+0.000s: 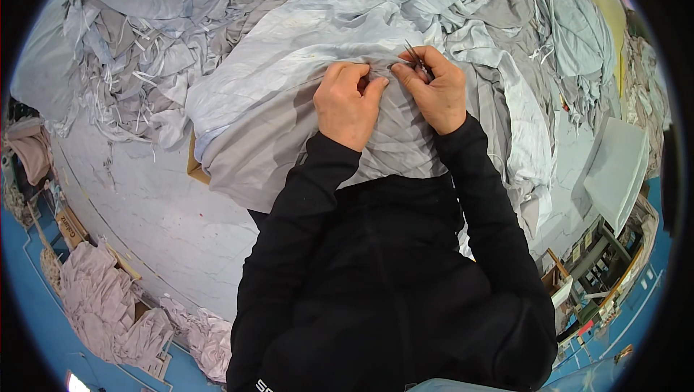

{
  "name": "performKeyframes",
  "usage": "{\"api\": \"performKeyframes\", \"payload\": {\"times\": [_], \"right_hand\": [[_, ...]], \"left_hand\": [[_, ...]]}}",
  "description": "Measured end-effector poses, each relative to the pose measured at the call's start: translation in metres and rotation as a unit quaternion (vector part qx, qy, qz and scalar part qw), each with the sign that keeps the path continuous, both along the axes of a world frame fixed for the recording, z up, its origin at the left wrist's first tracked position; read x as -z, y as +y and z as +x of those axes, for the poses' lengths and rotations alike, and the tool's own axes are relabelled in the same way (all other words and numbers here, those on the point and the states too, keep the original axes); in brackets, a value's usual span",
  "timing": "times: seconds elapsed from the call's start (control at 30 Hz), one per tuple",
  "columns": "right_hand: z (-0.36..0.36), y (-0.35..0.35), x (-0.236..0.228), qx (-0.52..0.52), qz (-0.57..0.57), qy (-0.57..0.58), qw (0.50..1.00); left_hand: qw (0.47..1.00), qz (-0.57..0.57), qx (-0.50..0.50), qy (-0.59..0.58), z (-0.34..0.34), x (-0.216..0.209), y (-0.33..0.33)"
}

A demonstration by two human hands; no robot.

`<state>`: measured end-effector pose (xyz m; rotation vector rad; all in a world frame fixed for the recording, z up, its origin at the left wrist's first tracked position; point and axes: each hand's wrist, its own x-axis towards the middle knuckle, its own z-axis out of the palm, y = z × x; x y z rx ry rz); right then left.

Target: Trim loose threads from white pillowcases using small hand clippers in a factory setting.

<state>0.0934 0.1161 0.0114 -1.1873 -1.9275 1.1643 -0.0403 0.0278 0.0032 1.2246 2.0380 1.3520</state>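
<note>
Pinching grey cloth point(260, 150) between thumb and bent fingers of the left hand point(345, 103), and gripping small dark snips point(413, 52) in the right hand point(442, 92), with the points aimed away from the body and slightly leftward. Holding both hands close to each other but not touching, with the right thumb down near the same cloth; cannot tell exactly what lies between the fingertips. Wearing black sleeves point(289, 190) and a black top point(383, 262), with the grey cloth gathered in front of its waist and spread under the hands. Just past the hands, running into pale blue cloth point(311, 34) in long loose folds. At the left edge of that spread, showing a brown cardboard corner point(194, 161) from underneath. To the left, opening onto a whitish, marbled tabletop point(159, 197). Farther across it, piled with a crumpled grey and blue heap point(134, 38) trailing white ties, and matched on the right by a second heap point(571, 23). Near that side, leaning at a tilt, with a translucent white panel point(617, 168). Beyond the tabletop, at lower left, strewn with crumpled pinkish cloth point(105, 312) above a blue floor point(32, 305).
</note>
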Motion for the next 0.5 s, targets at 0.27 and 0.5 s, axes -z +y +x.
{"api": "performKeyframes", "payload": {"times": [0.27, 0.5], "right_hand": [[0.008, -0.004, -0.011, -0.041, 0.067, -0.020, 0.997], [0.007, -0.024, -0.030, -0.140, 0.152, -0.100, 0.973]], "left_hand": [[0.993, 0.046, 0.004, 0.108, -0.004, 0.011, 0.003], [0.979, 0.022, -0.053, -0.195, -0.004, 0.018, -0.011]]}}
